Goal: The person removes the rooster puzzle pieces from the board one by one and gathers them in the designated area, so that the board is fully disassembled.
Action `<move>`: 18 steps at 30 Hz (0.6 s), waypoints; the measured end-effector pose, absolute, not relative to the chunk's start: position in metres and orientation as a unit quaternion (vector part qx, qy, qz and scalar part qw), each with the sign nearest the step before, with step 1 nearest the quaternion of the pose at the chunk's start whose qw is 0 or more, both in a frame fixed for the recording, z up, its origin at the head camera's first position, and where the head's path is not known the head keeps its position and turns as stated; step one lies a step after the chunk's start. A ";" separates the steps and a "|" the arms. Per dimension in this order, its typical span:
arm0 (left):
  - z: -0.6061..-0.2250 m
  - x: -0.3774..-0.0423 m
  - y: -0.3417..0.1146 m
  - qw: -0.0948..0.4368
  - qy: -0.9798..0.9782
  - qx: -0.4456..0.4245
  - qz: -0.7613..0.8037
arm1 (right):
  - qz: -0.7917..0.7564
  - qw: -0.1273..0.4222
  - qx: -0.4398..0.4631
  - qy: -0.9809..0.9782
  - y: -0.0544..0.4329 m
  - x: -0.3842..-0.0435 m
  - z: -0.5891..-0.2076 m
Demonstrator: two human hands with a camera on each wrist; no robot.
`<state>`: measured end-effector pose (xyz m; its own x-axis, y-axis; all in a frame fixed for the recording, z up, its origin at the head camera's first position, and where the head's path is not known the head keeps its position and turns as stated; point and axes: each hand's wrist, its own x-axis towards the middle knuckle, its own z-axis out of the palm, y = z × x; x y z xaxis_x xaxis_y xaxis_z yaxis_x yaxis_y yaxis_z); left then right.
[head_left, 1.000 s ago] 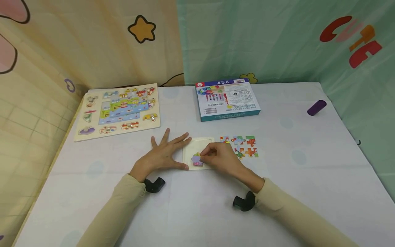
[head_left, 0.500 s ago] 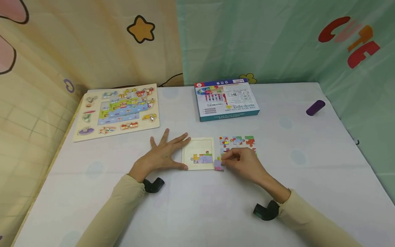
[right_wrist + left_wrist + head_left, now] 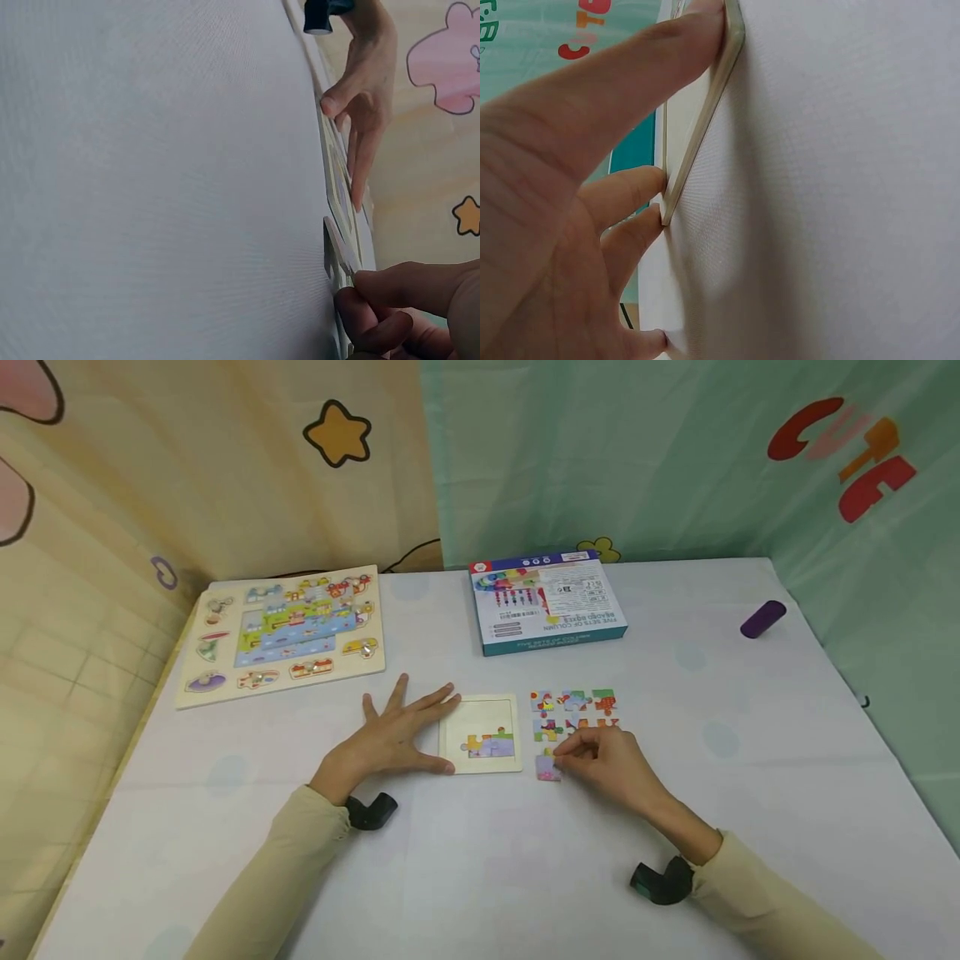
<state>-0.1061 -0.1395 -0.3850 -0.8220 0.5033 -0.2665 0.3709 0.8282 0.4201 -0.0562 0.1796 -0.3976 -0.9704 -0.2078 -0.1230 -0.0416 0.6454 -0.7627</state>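
Note:
A small square puzzle tray (image 3: pixel 480 710) lies on the white table, with joined jigsaw pieces (image 3: pixel 491 745) along the lower part of its recess. My left hand (image 3: pixel 393 735) spreads its straight fingers at the tray's left side; thumb and fingertips touch its edge, as the left wrist view also shows. To the right of the tray, my right hand (image 3: pixel 611 764) pinches a purple jigsaw piece (image 3: pixel 547 766) between thumb and index finger. In the right wrist view this piece (image 3: pixel 337 244) tilts up from the table. Loose jigsaw pieces (image 3: pixel 573 702) lie in rows behind the right hand, which partly hides them.
At the back left lies a larger wooden board (image 3: pixel 281 643) with knobbed picture pieces and a scene. A flat toy box (image 3: pixel 551 602) rests at the back middle. Far right is a purple cylinder (image 3: pixel 763 619). Patterned curtains (image 3: pixel 600 452) hang behind the table.
My right hand has lifted the purple piece out of the tray and moved right with it, in front of the loose pieces. The left hand has stayed at the tray.

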 end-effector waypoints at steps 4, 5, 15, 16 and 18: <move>-0.385 -0.105 -0.140 0.189 0.938 0.230 0.178 | -0.417 0.090 -0.077 0.901 0.181 -0.056 -0.400; -0.386 -0.105 -0.140 0.188 0.938 0.231 0.178 | -0.418 0.088 -0.079 0.901 0.180 -0.056 -0.401; -0.385 -0.105 -0.140 0.182 0.938 0.235 0.180 | -0.418 0.084 -0.084 0.900 0.181 -0.057 -0.401; -0.385 -0.105 -0.140 0.181 0.938 0.235 0.180 | -0.417 0.084 -0.084 0.901 0.181 -0.057 -0.401; -0.385 -0.105 -0.140 0.179 0.938 0.237 0.179 | -0.416 0.082 -0.086 0.902 0.181 -0.057 -0.401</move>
